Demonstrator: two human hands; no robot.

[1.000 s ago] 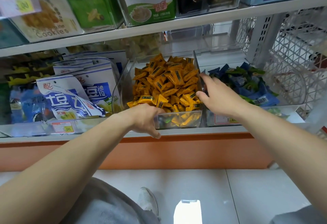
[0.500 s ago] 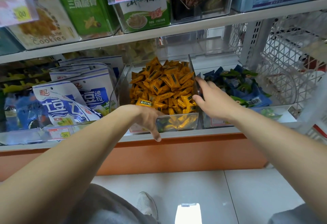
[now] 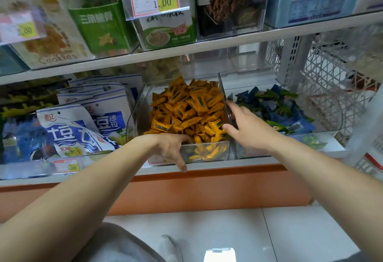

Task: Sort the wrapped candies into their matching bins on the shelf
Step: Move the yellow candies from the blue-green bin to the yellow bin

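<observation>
No candy has moved: right hand stays spread, empty, centre frame; left hand — I cannot tell its hold.

Lower shelf, white front edge: at centre a clear bin heaped with orange candies. Touching its right side, a second clear bin holds blue and green candies. Toward the left end, blue-and-white snack pouches stand in rows. A price tag sits at the front edge below them.
</observation>
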